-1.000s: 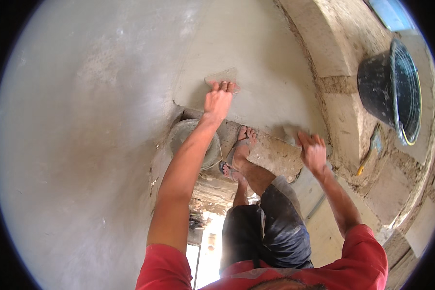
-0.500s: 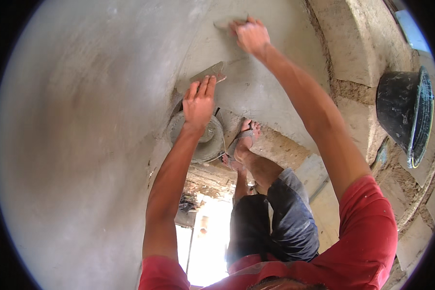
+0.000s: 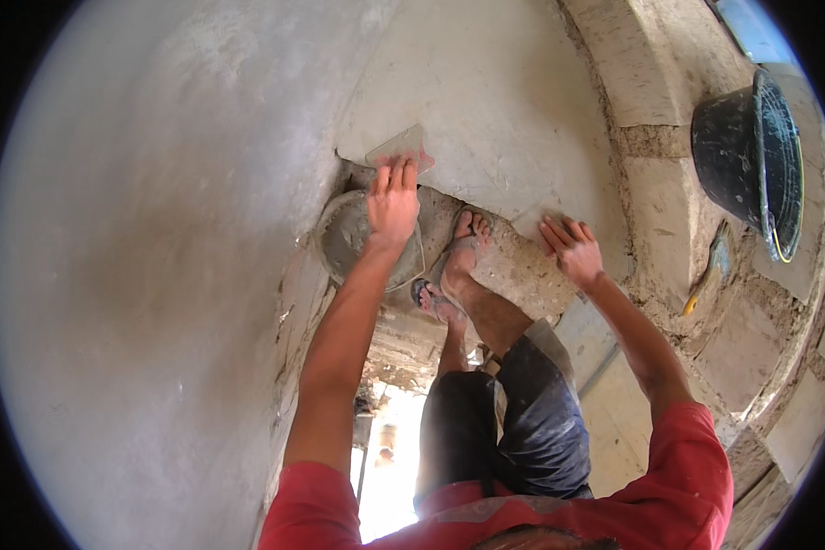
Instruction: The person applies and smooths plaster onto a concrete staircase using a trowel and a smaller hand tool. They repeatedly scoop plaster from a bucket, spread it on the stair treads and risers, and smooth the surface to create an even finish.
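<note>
Scrapers (image 3: 398,146) — 2 pcs, 1/hand (image 3: 393,203)

Over on the right, the pale block surface (image 3: 738,353) carries a black bucket (image 3: 729,156), and near it lies a yellow-ended tool (image 3: 709,270)! Down below, the rough ground (image 3: 515,272) bears sandalled feet (image 3: 467,246) and, it seems, the round grey pail (image 3: 339,240), its base hidden.

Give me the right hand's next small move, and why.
The right hand should probably slide its pale blade up the grey surface: the blade seems to lie at that surface's lower edge, with a broad stretch beyond it. The left hand, holding a triangular plate near the round bucket, looks clear of that path.
</note>
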